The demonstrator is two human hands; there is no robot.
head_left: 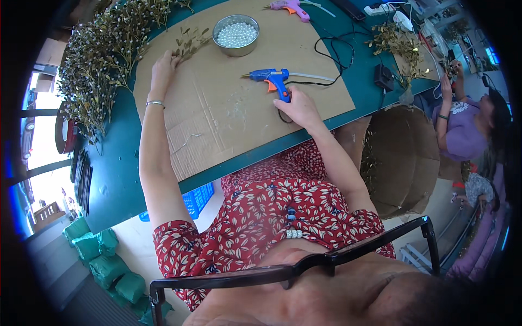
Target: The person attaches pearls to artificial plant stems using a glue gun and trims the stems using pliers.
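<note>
Pinched at its stem end in my left hand (165,66) is a small sprig of olive-green leaves (191,42), lying over the far left of the cardboard sheet (190,103). My right hand (300,108) is closed on the lower handle of a blue hot glue gun (270,75) with an orange trigger. Its nozzle points left, and a clear glue stick juts from its back. Beyond the gun, a round metal bowl (235,50) holds white pearl beads (237,35). Strings of dried glue mark the cardboard.
A large heap of leafy stems (103,65) covers the table's left side. At the far edge lies a pink glue gun (291,7). Black cable (348,60) loops to an adapter (384,77) on the right. A cardboard box (402,157) stands beside me; a person in purple (466,127) works at right.
</note>
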